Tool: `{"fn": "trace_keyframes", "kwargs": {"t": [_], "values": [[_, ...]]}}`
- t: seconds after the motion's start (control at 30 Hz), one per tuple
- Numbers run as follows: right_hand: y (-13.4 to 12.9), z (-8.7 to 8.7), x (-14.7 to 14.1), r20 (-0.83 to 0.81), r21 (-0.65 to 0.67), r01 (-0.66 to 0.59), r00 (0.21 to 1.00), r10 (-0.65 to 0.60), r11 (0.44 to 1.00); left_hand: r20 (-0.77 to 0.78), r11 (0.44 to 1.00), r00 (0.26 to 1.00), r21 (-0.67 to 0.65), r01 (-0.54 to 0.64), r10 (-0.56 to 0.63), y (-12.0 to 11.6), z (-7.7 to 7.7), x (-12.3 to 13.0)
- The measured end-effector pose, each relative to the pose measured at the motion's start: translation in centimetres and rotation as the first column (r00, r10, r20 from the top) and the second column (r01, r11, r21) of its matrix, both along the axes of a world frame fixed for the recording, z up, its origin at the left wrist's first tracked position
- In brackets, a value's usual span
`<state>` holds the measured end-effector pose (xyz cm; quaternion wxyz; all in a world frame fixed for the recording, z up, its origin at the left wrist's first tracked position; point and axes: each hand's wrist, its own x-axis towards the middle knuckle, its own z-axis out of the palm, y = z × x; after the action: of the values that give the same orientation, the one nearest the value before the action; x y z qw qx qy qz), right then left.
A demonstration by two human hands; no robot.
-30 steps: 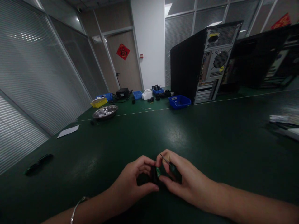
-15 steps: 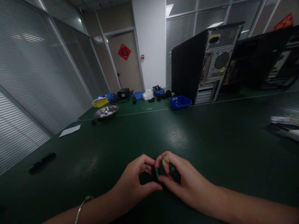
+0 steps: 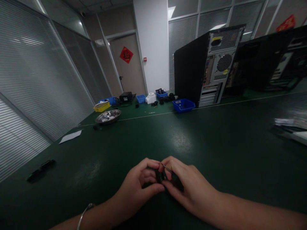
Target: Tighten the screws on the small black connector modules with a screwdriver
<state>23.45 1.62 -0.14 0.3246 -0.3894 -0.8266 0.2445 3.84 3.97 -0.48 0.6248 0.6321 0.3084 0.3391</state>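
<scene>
My left hand (image 3: pixel 137 182) grasps a small dark part (image 3: pixel 160 175) at its side | my right hand (image 3: pixel 193 184) pinches the other side and also holds a screwdriver-like tool (image 3: pixel 175 178) | part is between both hands, over green table (image 3: pixel 129 142)

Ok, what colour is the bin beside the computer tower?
The bin is blue; see the head view.
</scene>
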Motion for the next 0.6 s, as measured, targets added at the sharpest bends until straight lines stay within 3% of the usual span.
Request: {"fn": "trace_keyframes", "kwargs": {"t": [0.13, 0.33, 0.6], "values": [[0.1, 0.1, 0.0, 0.032, 0.043, -0.024, 0.999, 0.023, 0.999, 0.056, 0.990, 0.998, -0.137, 0.024, -0.016, 0.4, 0.2, 0.1], [0.2, 0.4, 0.3, 0.059, 0.031, -0.083, 0.995, 0.081, 0.996, 0.066, 0.986, 0.998, -0.165, 0.006, 0.005, 1.1, 0.4, 0.0], [0.2, 0.5, 0.9, -0.047, -0.031, -0.052, 0.998, 0.050, 0.998, 0.065, 0.894, 0.919, -0.270, -0.359, 0.389, 4.9, 0.4, -3.4]]}}
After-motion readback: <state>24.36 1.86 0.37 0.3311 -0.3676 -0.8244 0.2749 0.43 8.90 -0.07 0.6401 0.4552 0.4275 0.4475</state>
